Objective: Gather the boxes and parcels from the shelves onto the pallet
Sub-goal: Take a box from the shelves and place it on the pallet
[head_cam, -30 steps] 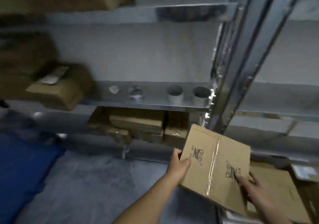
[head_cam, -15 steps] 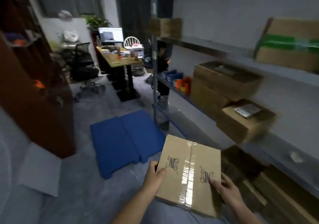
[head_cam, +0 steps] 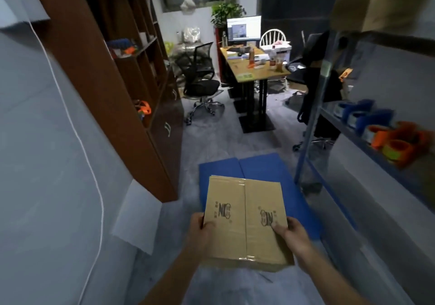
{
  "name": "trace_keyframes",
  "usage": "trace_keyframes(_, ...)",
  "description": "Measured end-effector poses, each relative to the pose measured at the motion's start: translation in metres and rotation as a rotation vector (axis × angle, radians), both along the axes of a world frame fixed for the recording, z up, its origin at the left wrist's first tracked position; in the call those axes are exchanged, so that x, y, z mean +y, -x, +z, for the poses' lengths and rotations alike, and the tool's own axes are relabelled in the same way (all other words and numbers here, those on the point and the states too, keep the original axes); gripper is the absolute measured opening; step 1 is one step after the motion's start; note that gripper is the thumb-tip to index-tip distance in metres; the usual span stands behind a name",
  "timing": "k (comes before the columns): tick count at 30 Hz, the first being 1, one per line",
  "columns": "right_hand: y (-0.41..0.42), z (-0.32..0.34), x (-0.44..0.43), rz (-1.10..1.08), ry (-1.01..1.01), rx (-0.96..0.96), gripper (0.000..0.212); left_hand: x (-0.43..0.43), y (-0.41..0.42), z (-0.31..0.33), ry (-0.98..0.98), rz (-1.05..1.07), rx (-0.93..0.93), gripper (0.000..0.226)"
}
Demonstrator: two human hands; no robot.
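I carry a flat brown cardboard box [head_cam: 244, 220] taped down its middle, with black printed marks on top. My left hand [head_cam: 200, 231] grips its left edge, thumb on the top face. My right hand [head_cam: 293, 235] grips its right edge the same way. The box hovers above the near part of a blue pallet [head_cam: 261, 170] that lies flat on the grey floor straight ahead. Another cardboard box [head_cam: 376, 8] sits on the top shelf at the upper right.
A metal shelf rack [head_cam: 310, 126] runs along the right, holding blue and orange tape rolls [head_cam: 388, 137]. A brown cabinet [head_cam: 113, 81] and a grey wall stand on the left. Beyond the pallet are a desk [head_cam: 254, 69], office chairs and a seated person [head_cam: 322, 86].
My view has swung left from the shelves toward the room. The pallet has come from the left to straight ahead, and the box, held in both hands throughout, is now over it.
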State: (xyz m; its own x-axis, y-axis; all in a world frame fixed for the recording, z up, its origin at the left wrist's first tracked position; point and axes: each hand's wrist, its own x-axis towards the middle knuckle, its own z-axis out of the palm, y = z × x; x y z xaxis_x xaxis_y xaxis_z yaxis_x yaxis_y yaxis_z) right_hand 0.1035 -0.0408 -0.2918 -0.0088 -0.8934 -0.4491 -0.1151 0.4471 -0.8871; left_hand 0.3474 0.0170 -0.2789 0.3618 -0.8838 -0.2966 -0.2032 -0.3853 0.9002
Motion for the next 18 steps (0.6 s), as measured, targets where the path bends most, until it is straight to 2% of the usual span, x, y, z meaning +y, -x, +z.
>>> trace_keyframes(2,-0.028,0.000,-0.041,0.030,-0.016,-0.004,0.032,-0.029,-0.025,0.000,-0.021,0.068,0.026,0.021)
trace_keyframes(6,-0.074,-0.007,-0.116,0.108,0.008,0.030,0.040,-0.091,-0.066,-0.006,-0.078,0.228,0.042,0.014)
trace_keyframes(9,-0.096,-0.016,-0.180,0.127,0.029,0.077,0.047,-0.154,-0.096,-0.017,-0.155,0.201,0.094,0.011)
trace_keyframes(12,-0.114,-0.017,-0.236,0.085,0.048,0.114,0.051,-0.220,-0.120,-0.023,-0.136,0.174,0.145,0.007)
trace_keyframes(18,-0.162,-0.013,-0.348,-0.038,0.072,0.070,0.045,-0.365,-0.171,-0.016,-0.159,0.105,0.134,0.013)
